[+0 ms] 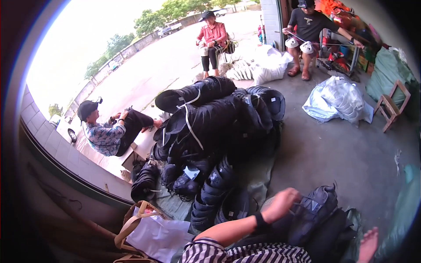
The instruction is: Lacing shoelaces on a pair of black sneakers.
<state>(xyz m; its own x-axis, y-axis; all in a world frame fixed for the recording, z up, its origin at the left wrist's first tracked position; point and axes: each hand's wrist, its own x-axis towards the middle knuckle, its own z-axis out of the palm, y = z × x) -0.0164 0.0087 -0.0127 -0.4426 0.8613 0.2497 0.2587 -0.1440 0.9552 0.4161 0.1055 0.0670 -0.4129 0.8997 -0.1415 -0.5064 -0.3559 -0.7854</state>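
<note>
My left hand (pixel 283 205), with a black band at the wrist, is raised over my lap, its fingers curled together and slightly blurred. Whatever it pinches is too small to make out. Just beside it, a dark fabric piece (pixel 322 202) with short loose ends along its top edge lies across my lap. A thin pale strand (pixel 310 202) shows on that piece, near my fingers. To the right, my right hand (pixel 368 242) is held up at the lower edge, fingers apart and nothing visible in it.
Ahead is a big heap of nested black cup-shaped pieces (pixel 206 118), some tied with white straps. A handled bag (pixel 140 223) stands at lower left. Three people sit around: at left, far middle and far right. White sacks (pixel 337 98) and a small wooden chair (pixel 391 105) are at right.
</note>
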